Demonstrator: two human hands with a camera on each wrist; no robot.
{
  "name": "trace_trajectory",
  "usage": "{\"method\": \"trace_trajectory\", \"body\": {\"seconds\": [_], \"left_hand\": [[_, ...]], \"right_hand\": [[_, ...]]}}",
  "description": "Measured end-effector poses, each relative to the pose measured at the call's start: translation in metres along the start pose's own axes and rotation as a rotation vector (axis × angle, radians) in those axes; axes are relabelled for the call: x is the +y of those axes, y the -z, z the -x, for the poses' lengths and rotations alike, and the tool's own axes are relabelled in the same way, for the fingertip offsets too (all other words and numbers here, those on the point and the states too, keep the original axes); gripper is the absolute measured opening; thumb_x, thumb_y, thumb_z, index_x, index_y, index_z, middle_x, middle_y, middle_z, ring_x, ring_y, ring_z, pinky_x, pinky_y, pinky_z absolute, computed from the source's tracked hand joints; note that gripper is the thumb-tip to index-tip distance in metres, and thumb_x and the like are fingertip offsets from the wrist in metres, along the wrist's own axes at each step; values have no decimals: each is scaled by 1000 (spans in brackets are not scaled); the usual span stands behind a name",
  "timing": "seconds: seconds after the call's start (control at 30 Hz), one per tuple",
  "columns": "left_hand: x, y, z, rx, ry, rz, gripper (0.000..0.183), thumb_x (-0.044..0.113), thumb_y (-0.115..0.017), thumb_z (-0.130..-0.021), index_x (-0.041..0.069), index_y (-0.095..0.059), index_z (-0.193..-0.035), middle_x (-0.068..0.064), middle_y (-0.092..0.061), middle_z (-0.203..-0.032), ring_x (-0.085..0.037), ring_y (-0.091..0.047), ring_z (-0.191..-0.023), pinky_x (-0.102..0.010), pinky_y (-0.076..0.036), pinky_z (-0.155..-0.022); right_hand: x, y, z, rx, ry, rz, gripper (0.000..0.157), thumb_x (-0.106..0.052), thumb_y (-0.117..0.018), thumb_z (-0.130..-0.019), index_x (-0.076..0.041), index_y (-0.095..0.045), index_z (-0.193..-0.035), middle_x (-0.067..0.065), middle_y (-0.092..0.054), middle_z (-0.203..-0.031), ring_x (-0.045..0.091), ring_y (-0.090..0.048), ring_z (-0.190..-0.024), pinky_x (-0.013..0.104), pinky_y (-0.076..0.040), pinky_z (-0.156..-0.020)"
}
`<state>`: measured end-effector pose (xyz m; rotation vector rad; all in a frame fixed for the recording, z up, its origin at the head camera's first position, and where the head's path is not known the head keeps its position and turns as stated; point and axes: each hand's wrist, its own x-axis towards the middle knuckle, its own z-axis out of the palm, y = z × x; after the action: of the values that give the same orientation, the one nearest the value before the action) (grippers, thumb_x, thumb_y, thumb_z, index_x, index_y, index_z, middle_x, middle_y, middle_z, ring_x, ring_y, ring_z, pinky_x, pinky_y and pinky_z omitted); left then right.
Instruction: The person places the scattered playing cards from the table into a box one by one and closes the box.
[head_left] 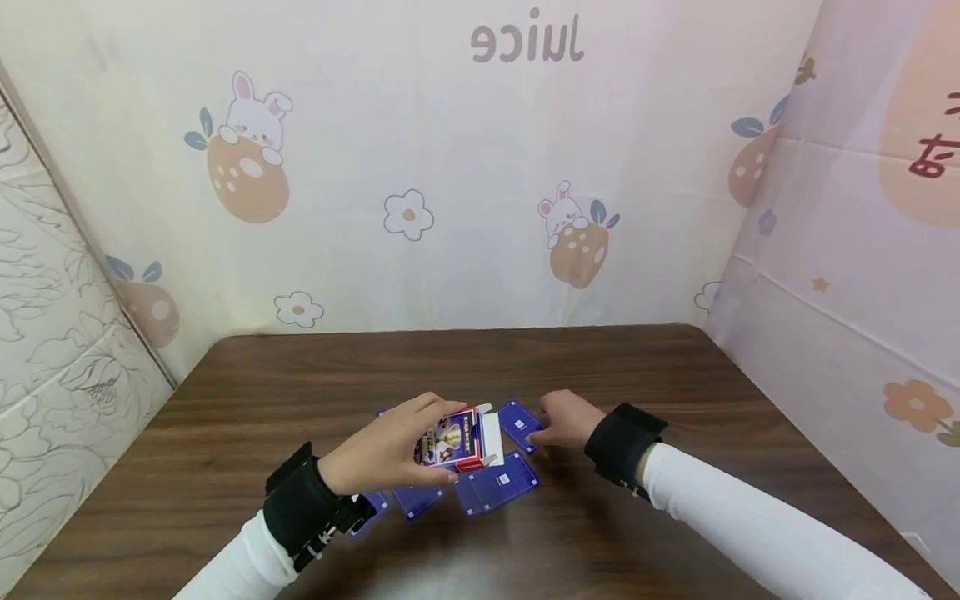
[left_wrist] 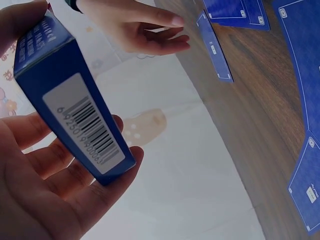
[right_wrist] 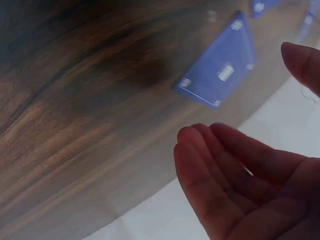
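Note:
My left hand (head_left: 397,446) grips a small blue and red card box (head_left: 457,439), thumb on one side and fingers on the other. A white flap stands out at the box's right end. In the left wrist view the box (left_wrist: 55,75) shows a barcode on its blue end. My right hand (head_left: 568,419) holds nothing; its fingers are bent loosely and the thumb is apart from them. Close beside its fingertips lies a single blue playing card (head_left: 517,423), back up, also seen in the right wrist view as a tilted blue card (right_wrist: 225,70).
Overlapping blue cards (head_left: 498,483) lie on the dark wooden table (head_left: 337,375), just below the box. More blue cards (head_left: 417,500) are partly under my left hand. A printed curtain (head_left: 450,275) hangs behind the table's far edge, with another patterned panel at left.

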<state>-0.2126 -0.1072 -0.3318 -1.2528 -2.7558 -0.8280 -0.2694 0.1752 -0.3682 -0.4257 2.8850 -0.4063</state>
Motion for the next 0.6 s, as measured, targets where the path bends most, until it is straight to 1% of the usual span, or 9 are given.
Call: {"method": "trace_trajectory", "body": {"seconds": [0.07, 0.13, 0.23, 0.37, 0.5, 0.6], "left_hand": [[0, 0, -1, 2, -6, -8, 74, 40, -76, -77, 14, -44, -138, 4, -51, -112, -9, -50, -91, -20, -48, -74], [1, 0, -2, 10, -11, -18, 74, 39, -76, -76, 14, -45, -138, 4, -51, -112, -8, -50, -91, -21, -48, -74], [2, -1, -1, 18, -10, -32, 74, 39, -77, -76, 14, -45, -138, 5, -51, -112, -8, -49, -92, -21, -48, -75], [3, -2, 0, 10, -1, -29, 75, 40, -76, -77, 14, -44, -139, 4, -52, -114, -7, -50, -92, -21, -48, -78], [4, -3, 0, 10, 2, -31, 74, 38, -77, -76, 15, -44, -139, 5, -51, -113, -7, -49, -92, -21, -47, -77], [3, -4, -1, 10, 4, -30, 74, 38, -77, -76, 15, -44, -139, 5, -51, -113, -7, -49, -91, -20, -47, -75]], "right_hand": [[-1, -4, -3, -14, -3, 74, 40, -35, -77, -76, 1, -63, -89, 4, -55, -74, 16, -49, -67, 31, -44, -63], [-1, -8, -5, -24, 14, 155, 43, -38, -77, -75, 1, -64, -89, 5, -55, -75, 17, -49, -69, 33, -46, -66], [-2, -13, -6, -27, 34, 231, 48, -42, -76, -75, 2, -65, -91, 7, -56, -77, 18, -49, -72, 36, -47, -71], [-1, -14, -6, -21, 39, 215, 46, -38, -77, -75, 3, -64, -91, 8, -56, -78, 18, -49, -72, 37, -48, -72], [0, -12, -7, -12, 46, 179, 38, -31, -79, -74, 2, -63, -87, 7, -54, -76, 17, -48, -71, 35, -46, -70], [2, -12, -10, -13, 42, 145, 37, -28, -80, -73, 2, -61, -84, 6, -53, -74, 17, -48, -70, 34, -45, -67]]}}
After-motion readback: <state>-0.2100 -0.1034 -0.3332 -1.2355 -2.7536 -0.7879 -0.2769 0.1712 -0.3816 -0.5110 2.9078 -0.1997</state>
